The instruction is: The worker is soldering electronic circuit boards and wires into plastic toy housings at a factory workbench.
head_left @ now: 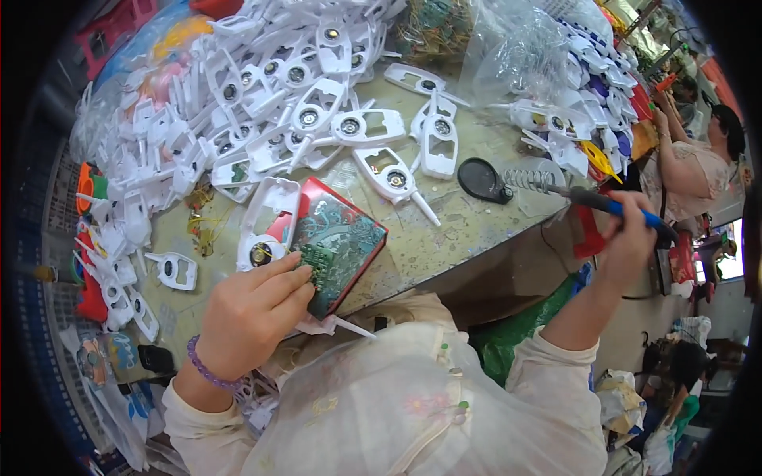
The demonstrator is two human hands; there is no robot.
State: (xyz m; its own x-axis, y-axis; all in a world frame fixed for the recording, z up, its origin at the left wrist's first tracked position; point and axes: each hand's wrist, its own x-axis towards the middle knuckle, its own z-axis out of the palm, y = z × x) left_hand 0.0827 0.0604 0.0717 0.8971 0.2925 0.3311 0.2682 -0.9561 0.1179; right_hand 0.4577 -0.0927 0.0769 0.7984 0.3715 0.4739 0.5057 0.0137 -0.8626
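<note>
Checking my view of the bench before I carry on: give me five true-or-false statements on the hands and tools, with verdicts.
1. The right hand holds a soldering iron. True.
2. The left hand touches a small green circuit board. True.
3. The beaded bracelet is on the right wrist. False: it is on the left wrist.
4. The metal spring coil is nearer the left hand than the right. False: it is nearer the right.
5. The piled plastic casings are mostly black. False: they are mostly white.
</note>
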